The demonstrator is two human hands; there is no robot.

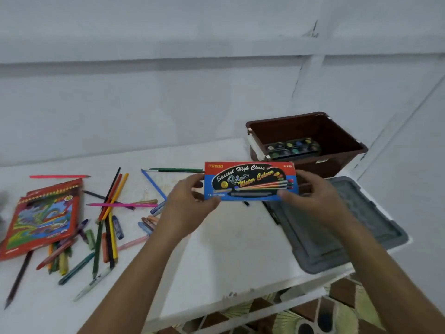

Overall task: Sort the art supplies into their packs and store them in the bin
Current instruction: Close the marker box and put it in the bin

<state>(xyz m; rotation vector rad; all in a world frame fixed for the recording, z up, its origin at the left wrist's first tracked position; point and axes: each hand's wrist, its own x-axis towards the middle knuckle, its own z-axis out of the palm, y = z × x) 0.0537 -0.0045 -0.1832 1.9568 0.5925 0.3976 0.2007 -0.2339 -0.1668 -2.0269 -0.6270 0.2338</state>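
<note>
I hold a red and blue water colour box [250, 182] above the table, just in front of the brown bin [337, 141]. My left hand [190, 206] grips its left end and my right hand [313, 198] grips its right end. Inside the bin lies a paint palette [293, 148] with round colour pans. On the left of the table lie a red coloured-pencil pack [43, 220] and several loose pencils and crayons [108, 220].
The grey bin lid [337, 225] lies flat on the table's right side, below the bin. The white table [228, 249] ends at a front edge over a patterned floor [337, 309]. A grey wall stands behind.
</note>
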